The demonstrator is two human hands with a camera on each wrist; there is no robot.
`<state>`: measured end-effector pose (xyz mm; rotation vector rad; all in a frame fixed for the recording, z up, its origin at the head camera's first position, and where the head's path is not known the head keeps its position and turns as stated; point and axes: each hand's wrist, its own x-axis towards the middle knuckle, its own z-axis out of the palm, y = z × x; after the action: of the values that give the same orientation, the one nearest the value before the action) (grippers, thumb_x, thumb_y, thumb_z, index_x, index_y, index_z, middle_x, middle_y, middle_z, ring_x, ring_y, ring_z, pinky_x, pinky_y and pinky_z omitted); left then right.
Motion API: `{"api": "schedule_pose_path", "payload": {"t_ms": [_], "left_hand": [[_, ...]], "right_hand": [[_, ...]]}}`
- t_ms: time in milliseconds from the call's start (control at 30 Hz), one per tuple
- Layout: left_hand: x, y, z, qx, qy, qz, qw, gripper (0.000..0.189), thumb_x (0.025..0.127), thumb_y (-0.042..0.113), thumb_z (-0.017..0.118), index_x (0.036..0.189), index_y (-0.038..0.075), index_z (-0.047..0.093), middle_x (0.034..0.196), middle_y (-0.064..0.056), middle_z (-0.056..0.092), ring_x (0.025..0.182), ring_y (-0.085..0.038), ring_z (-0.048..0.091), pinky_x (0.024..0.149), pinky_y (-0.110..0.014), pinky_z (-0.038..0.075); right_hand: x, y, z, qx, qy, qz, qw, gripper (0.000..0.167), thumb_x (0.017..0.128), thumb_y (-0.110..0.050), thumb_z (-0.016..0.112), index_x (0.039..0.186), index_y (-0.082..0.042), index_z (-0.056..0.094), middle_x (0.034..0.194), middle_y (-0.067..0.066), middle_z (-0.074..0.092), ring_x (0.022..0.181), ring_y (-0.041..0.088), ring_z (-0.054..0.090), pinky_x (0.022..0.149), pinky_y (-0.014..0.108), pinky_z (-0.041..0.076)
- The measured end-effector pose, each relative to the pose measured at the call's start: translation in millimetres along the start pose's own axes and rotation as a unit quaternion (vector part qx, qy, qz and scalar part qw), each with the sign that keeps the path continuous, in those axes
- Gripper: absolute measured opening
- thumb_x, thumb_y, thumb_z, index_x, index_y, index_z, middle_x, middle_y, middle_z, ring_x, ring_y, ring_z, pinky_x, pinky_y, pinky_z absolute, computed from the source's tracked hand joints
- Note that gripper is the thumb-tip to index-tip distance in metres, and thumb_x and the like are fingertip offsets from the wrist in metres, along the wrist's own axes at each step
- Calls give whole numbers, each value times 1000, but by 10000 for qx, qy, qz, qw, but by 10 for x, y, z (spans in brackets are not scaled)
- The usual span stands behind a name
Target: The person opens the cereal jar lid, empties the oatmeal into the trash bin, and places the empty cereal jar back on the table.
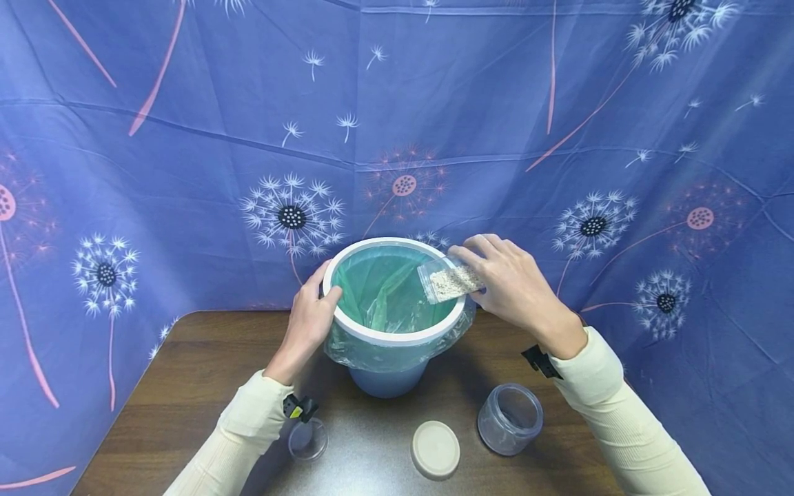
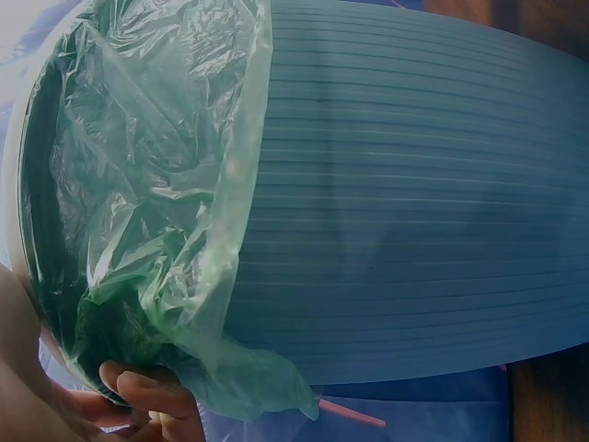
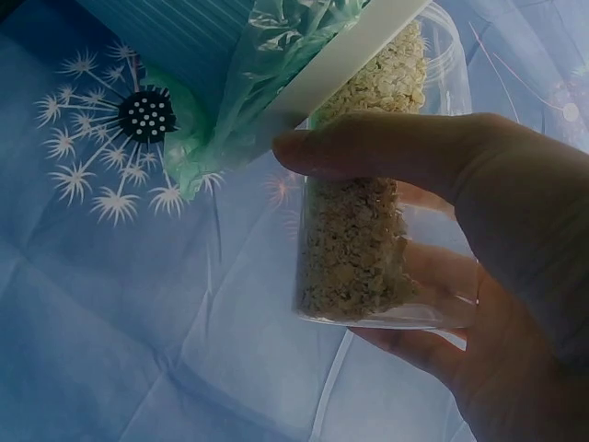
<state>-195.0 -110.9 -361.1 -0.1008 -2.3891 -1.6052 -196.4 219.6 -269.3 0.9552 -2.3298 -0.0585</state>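
A blue trash bin (image 1: 389, 377) with a white rim (image 1: 391, 337) stands on the table, lined with a green plastic bag (image 1: 397, 289). My left hand (image 1: 312, 310) grips the rim at its left side, thumb over the inside. In the left wrist view, curled fingers (image 2: 152, 391) show beside the bag's folded edge. My right hand (image 1: 511, 279) holds a clear jar (image 1: 440, 295) of pale oat flakes (image 1: 455, 282), tipped with its mouth over the bin's right rim. In the right wrist view, the thumb crosses the jar and the oats (image 3: 354, 244) lie along one side.
In front of the bin, a beige round lid (image 1: 436, 449) lies on the brown table (image 1: 217, 358). An uncovered clear jar (image 1: 510, 420) stands to its right. Near my left wrist is a small clear round piece (image 1: 308, 439). A blue dandelion-print cloth (image 1: 403, 103) hangs behind.
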Motion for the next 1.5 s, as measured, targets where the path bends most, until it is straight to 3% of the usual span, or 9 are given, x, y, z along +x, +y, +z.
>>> {"api": "schedule_pose_path", "payload": {"t_ms": [667, 1500], "left_hand": [[-7, -3, 5, 33, 27, -34, 10000, 67, 99, 20, 55, 165, 12, 44, 164, -14, 48, 142, -31, 48, 120, -53, 35], [-7, -8, 18, 94, 131, 29, 9999, 67, 98, 20, 55, 163, 14, 47, 160, -15, 52, 138, -32, 52, 117, -53, 38]], "right_hand": [[-2, -8, 12, -43, 66, -42, 10000, 79, 63, -4, 100, 137, -12, 72, 129, 17, 65, 119, 39, 62, 87, 54, 58], [-5, -12, 19, -107, 58, -56, 9999, 78, 64, -5, 100, 137, -10, 72, 129, 18, 65, 119, 40, 62, 88, 55, 57]]}}
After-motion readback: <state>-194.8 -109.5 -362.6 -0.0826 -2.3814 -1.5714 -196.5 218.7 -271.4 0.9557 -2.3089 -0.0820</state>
